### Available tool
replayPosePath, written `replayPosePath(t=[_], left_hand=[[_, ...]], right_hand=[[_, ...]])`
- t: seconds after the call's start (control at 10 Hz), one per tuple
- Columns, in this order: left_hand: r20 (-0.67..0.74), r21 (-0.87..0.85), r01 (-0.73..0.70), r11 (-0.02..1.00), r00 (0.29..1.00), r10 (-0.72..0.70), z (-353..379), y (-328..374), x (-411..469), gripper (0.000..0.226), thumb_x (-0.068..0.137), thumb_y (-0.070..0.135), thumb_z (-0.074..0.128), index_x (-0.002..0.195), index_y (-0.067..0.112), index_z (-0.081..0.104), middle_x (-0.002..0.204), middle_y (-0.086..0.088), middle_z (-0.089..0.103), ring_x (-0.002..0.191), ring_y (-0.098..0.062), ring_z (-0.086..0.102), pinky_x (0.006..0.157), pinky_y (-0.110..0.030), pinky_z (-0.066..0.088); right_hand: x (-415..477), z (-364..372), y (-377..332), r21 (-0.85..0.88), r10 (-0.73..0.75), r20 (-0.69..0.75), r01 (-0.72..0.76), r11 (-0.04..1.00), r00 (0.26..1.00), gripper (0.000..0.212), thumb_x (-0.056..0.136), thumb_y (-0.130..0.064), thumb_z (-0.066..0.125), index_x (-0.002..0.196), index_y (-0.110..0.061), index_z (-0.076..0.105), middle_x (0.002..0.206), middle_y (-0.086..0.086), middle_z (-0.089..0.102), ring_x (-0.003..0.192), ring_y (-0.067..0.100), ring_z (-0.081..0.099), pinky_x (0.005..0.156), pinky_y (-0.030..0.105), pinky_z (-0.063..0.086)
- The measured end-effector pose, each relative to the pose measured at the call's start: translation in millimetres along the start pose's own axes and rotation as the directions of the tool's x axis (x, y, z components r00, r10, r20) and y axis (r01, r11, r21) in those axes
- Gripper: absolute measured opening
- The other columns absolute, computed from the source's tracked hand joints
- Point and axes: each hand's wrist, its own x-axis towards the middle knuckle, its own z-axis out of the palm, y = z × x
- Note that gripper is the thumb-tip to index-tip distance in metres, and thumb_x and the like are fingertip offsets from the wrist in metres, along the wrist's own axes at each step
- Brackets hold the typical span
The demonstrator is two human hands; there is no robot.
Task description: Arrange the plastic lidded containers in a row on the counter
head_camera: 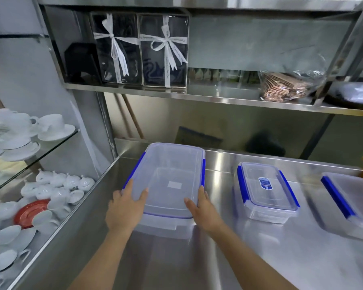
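On the steel worktop, near its left edge:
Large container: a clear plastic lidded container [168, 185] with blue side clips sits flat on the worktop [218, 258], its long sides running toward the back wall; a small pale label shows through the lid.
Left hand: the left hand [125, 208] grips the near left corner of the large container, thumb laid on the lid, fingers wrapped down the side below the blue clip.
Right hand: the right hand [201, 208] grips the near right corner of the same container, thumb on the lid, fingers down the outer side.
Middle container: a smaller clear lidded container [266, 191] with blue clips and a blue sticker on its lid stands on the worktop to the right of the large one, apart from it.
Right container: a third lidded container [352, 204] with a blue clip lies near the worktop's right edge, partly cut off by the frame.
Shelf above: two dark boxes tied with white ribbons [140, 49] and a clear bag of brown items [287, 84].
Left glass shelves: white cups and saucers [29, 130]; below them white lidded pots and a red saucer [29, 212].
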Motion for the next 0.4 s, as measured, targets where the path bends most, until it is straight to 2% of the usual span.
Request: replayPosePath(t=[0.1, 0.2, 0.3, 0.4], left_hand=[[-0.007, 0.019, -0.001, 1.000, 1.000, 0.001, 0, 0, -1, 0.067, 0.081, 0.068, 0.033, 0.141, 0.039, 0.020, 0.138, -0.011, 0.038, 0.121, -0.036, 0.042, 0.094, -0.048, 0.039], [0.037, 0.064, -0.022, 0.998, 0.999, 0.020, -4, 0, 1, 0.067, 0.083, 0.067, 0.030, 0.142, 0.037, 0.018, 0.141, -0.013, 0.036, 0.123, -0.037, 0.040, 0.097, -0.048, 0.037], [0.080, 0.144, -0.054, 0.988, 0.996, 0.042, -12, 2, -4, 0.067, 0.085, 0.065, 0.028, 0.143, 0.034, 0.017, 0.142, -0.015, 0.036, 0.125, -0.037, 0.038, 0.101, -0.047, 0.033], [-0.014, 0.186, -0.137, 0.973, 0.990, 0.142, -19, 9, -10, 0.066, 0.086, 0.059, 0.034, 0.141, 0.026, 0.024, 0.140, -0.016, 0.040, 0.126, -0.036, 0.037, 0.102, -0.047, 0.031]], right_hand=[[-2, 0, -1, -0.067, 0.024, 0.002, -0.023, 0.997, 1.000, 0.071, 0.094, -0.044, 0.036, 0.145, -0.014, -0.002, 0.157, 0.009, 0.006, 0.139, 0.026, 0.026, 0.110, 0.035, 0.027], [-6, -7, -6, -0.084, 0.065, 0.033, -0.062, 0.995, 0.997, 0.070, 0.091, -0.049, 0.037, 0.145, -0.018, 0.005, 0.155, 0.008, 0.017, 0.135, 0.027, 0.034, 0.110, 0.042, 0.033], [-16, -17, -12, -0.100, 0.068, 0.048, -0.062, 0.993, 0.997, 0.062, 0.089, -0.048, 0.045, 0.139, -0.018, 0.025, 0.144, 0.009, 0.038, 0.126, 0.027, 0.044, 0.104, 0.044, 0.041], [-29, -38, -17, -0.087, 0.022, 0.050, -0.017, 0.996, 0.999, 0.043, 0.088, -0.042, 0.053, 0.125, -0.021, 0.048, 0.129, 0.003, 0.056, 0.106, 0.018, 0.054, 0.089, 0.032, 0.048]])
